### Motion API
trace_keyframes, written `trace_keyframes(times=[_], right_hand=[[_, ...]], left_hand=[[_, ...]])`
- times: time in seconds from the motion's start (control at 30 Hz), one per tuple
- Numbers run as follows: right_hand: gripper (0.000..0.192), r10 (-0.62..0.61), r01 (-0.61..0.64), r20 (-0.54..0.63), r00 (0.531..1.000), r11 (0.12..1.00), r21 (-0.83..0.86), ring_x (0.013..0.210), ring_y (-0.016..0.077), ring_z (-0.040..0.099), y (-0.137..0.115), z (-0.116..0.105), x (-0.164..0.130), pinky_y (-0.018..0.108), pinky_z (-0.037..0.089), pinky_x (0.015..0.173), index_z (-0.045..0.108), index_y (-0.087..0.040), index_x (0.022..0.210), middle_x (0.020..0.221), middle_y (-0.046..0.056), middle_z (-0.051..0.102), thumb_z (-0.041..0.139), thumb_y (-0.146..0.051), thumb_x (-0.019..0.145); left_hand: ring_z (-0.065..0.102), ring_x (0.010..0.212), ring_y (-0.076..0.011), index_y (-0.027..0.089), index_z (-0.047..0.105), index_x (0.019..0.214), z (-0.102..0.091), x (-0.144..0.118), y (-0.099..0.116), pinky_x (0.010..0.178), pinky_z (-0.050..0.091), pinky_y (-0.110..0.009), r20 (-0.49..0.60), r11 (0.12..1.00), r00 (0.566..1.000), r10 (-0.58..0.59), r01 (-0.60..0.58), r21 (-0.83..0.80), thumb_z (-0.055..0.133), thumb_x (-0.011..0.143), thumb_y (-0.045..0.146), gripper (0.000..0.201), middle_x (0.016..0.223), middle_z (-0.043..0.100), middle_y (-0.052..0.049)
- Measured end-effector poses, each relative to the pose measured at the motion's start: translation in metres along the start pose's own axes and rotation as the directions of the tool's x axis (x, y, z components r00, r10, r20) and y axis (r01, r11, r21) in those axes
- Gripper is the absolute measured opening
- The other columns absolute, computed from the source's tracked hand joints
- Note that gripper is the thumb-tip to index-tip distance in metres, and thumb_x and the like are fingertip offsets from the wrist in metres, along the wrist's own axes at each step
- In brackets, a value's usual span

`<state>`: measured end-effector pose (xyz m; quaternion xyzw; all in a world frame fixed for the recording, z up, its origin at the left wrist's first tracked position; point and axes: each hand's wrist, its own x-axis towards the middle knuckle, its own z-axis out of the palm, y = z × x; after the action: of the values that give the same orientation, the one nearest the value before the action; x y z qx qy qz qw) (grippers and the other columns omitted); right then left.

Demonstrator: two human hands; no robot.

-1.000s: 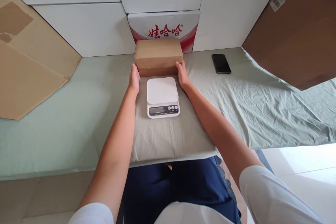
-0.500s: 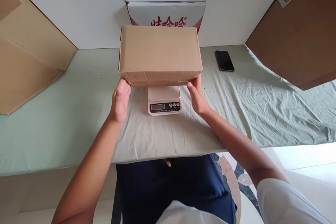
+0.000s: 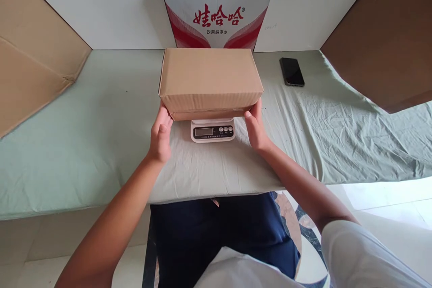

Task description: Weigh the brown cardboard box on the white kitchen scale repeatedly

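While both hands are gripping it from below at its near corners, the cardboard box (image 3: pixel 209 80) is sitting over the kitchen scale (image 3: pixel 212 131), covering the platform so that only the display strip and 3 buttons are showing. The left hand (image 3: pixel 160 137) is clasping the box's near-left lower edge, fingers curled under; the right hand (image 3: pixel 255 127) is clasping the near-right lower edge likewise. The box is plain brown corrugated, closed, rectangular, long side running left to right, top face unmarked (whether it is resting fully on the platform cannot be told). Pale green cloth (image 3: pixel 101 135) is lying bare on either side. Behind the box a red-and-white printed carton (image 3: pixel 216 13) is standing close. A black phone (image 3: pixel 292 71) is lying well apart, to the right.
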<state>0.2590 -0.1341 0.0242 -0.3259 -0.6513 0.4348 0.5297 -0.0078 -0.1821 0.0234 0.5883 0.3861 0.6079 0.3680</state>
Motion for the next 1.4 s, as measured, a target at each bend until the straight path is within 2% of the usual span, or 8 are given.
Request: trace_keyframes(times=[0.3, 0.47, 0.6, 0.73, 0.9, 1.1, 1.27, 1.4], right_hand=[[0.075, 0.003, -0.003, -0.005, 1.000, 0.999, -0.050, 0.159, 0.0269, 0.030, -0.005, 0.000, -0.003, 0.052, 0.021, 0.138, 0.024, -0.040, 0.158, 0.166, 0.001, 0.037, 0.047, -0.072, 0.093], [0.072, -0.032, 0.032, -0.018, 0.999, 0.999, -0.039, 0.161, 0.0281, 0.028, 0.001, 0.003, -0.003, 0.057, 0.023, 0.137, 0.022, -0.043, 0.158, 0.170, -0.002, 0.031, 0.045, -0.069, 0.094], [0.074, -0.094, 0.077, -0.158, 0.983, 0.991, -0.112, 0.167, 0.0298, 0.013, 0.008, -0.011, 0.004, 0.066, 0.017, 0.135, 0.011, -0.050, 0.159, 0.174, -0.008, 0.018, 0.033, -0.077, 0.093], [0.075, -0.073, 0.030, -0.287, 0.955, 0.988, -0.152, 0.168, 0.0300, 0.012, 0.017, -0.032, 0.013, 0.067, 0.016, 0.133, 0.008, -0.052, 0.160, 0.174, -0.008, 0.017, 0.028, -0.079, 0.093], [0.079, 0.007, -0.025, -0.169, 0.986, 0.994, -0.107, 0.167, 0.0272, 0.017, 0.025, -0.030, 0.012, 0.064, 0.021, 0.134, 0.012, -0.052, 0.160, 0.175, -0.010, 0.021, 0.030, -0.084, 0.090], [0.088, 0.037, -0.038, -0.040, 0.998, 0.999, -0.019, 0.162, 0.0285, 0.028, 0.006, -0.016, 0.011, 0.057, 0.028, 0.135, 0.024, -0.044, 0.158, 0.174, -0.004, 0.029, 0.059, -0.076, 0.084], [0.076, 0.053, -0.053, 0.002, 0.999, 0.998, -0.037, 0.154, 0.0300, 0.042, -0.001, -0.014, 0.013, 0.056, 0.038, 0.130, 0.036, -0.039, 0.153, 0.163, 0.002, 0.047, 0.056, -0.073, 0.087], [0.072, 0.056, -0.057, -0.005, 0.998, 0.997, -0.052, 0.152, 0.0298, 0.043, 0.002, -0.014, 0.013, 0.055, 0.041, 0.129, 0.039, -0.039, 0.150, 0.159, 0.002, 0.050, 0.055, -0.071, 0.088]], left_hand=[[0.038, 0.157, -0.0359, 0.036, 0.053, 0.151, 0.001, -0.001, -0.002, 0.128, 0.036, -0.051, -0.017, 1.000, 1.000, -0.025, 0.025, -0.006, 0.046, 0.087, 0.081, 0.078, 0.161, 0.052, -0.004], [0.034, 0.159, -0.0358, 0.038, 0.049, 0.154, -0.001, 0.000, -0.004, 0.132, 0.029, -0.055, -0.002, 1.000, 1.000, -0.029, 0.029, 0.006, 0.048, 0.088, 0.079, 0.078, 0.163, 0.050, -0.003], [0.019, 0.165, -0.0305, 0.044, 0.044, 0.156, -0.010, 0.003, -0.007, 0.136, 0.020, -0.052, -0.023, 0.999, 1.000, 0.021, -0.020, 0.025, 0.046, 0.088, 0.080, 0.077, 0.170, 0.039, 0.005], [0.011, 0.167, -0.0245, 0.047, 0.038, 0.158, -0.018, 0.005, -0.008, 0.138, 0.016, -0.046, -0.068, 0.997, 0.997, 0.032, -0.027, 0.073, 0.038, 0.089, 0.083, 0.078, 0.173, 0.030, 0.011], [0.018, 0.166, -0.0255, 0.045, 0.035, 0.160, -0.018, 0.005, -0.011, 0.136, 0.022, -0.045, -0.038, 0.995, 0.999, -0.022, 0.026, 0.094, 0.036, 0.086, 0.086, 0.084, 0.173, 0.033, 0.009], [0.023, 0.164, -0.0278, 0.040, 0.042, 0.158, -0.011, 0.003, -0.009, 0.135, 0.025, -0.045, -0.023, 0.994, 0.996, -0.089, 0.091, 0.062, 0.038, 0.086, 0.085, 0.085, 0.169, 0.040, 0.003], [0.030, 0.162, -0.0298, 0.037, 0.053, 0.151, -0.004, 0.002, -0.005, 0.133, 0.030, -0.048, -0.003, 0.997, 0.997, -0.074, 0.074, -0.023, 0.042, 0.089, 0.080, 0.076, 0.164, 0.049, -0.001], [0.032, 0.161, -0.0297, 0.038, 0.054, 0.150, -0.004, 0.003, -0.004, 0.132, 0.032, -0.047, 0.003, 0.997, 0.998, -0.069, 0.069, -0.028, 0.042, 0.088, 0.081, 0.075, 0.161, 0.052, -0.002]])
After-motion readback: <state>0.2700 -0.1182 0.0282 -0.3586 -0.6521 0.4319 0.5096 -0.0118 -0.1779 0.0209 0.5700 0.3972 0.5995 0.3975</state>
